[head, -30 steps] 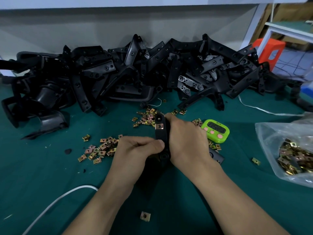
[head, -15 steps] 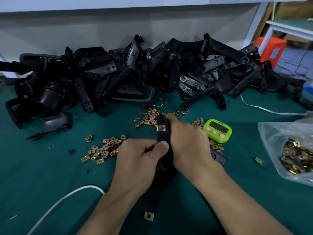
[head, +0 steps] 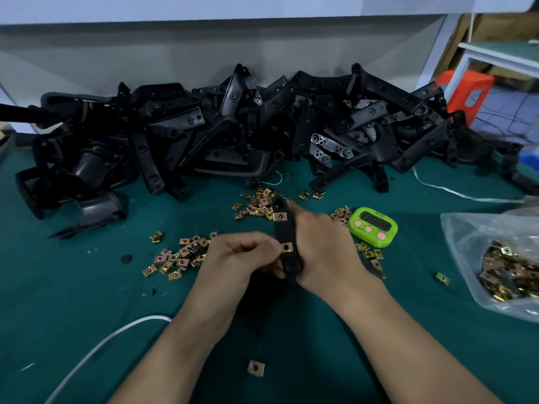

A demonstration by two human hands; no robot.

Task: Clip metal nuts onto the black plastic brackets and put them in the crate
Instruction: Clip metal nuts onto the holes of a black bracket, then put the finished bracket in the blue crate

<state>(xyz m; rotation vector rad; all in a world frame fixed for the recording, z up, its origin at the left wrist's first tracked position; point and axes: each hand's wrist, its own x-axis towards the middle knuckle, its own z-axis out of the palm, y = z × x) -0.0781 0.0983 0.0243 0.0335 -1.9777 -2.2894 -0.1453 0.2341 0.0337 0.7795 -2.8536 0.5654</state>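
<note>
Between both hands stands a black plastic bracket (head: pixel 285 232), held upright above the green table. My right hand (head: pixel 323 246) grips it from the right side. My left hand (head: pixel 242 255) has its fingers curled and its thumb pressing a brass metal nut (head: pixel 287 247) onto the bracket's lower part. A second nut (head: pixel 281 216) sits clipped near the bracket's top. Loose nuts (head: pixel 178 258) lie scattered left of my hands, and more nuts (head: pixel 258 204) lie just behind the bracket. No crate is in view.
A big heap of black brackets (head: pixel 233 132) fills the back of the table. A green timer (head: pixel 373 226) sits right of my hand. A clear bag of nuts (head: pixel 507 266) lies at the right edge. One nut (head: pixel 256 367) lies near me; a white cable (head: pixel 96 345) curves at lower left.
The lower nut now shows seated on the bracket beside my left thumb. Both hands stay in nearly the same place on the bracket.
</note>
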